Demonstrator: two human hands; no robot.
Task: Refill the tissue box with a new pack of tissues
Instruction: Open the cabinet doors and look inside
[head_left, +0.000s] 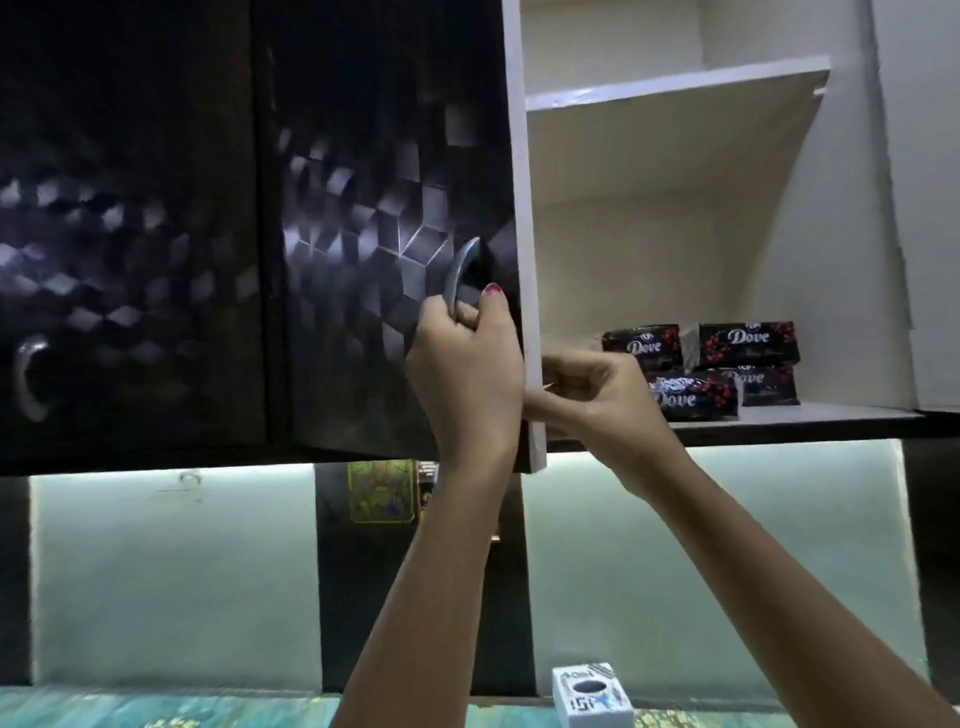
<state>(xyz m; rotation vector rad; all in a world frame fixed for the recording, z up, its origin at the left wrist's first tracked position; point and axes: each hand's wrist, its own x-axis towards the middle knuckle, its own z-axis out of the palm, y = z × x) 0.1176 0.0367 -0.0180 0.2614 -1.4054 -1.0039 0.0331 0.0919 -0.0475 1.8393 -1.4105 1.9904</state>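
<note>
Nearest my view, both forearms rise toward the overhead cupboard, so I take the cupboard door (384, 260) as my landmark. On that door's curved metal handle (460, 275) my left hand (465, 374) is clenched, fingers curled round its lower end, which I read as holding the door swung wide so the shelves stay reachable. Just right of the door's white edge, my right hand (597, 395) hovers in front of the bottom shelf (810, 413), fingers loosely curled and drawn together; something thin may be pinched near the fingertips, but I cannot tell whether it grips anything. Further right of the door, on that same shelf, sit the dark tissue packs (748, 345) (several, stacked, printed "Dove"), just beyond the right hand and not yet touched. Far below the door, at the frame's bottom edge, stands the white tissue box (592, 693) with its dark oval opening facing up, on a patterned green surface (156, 714). My judgement: this is the fetching step, and the refill itself has not begun.
</note>
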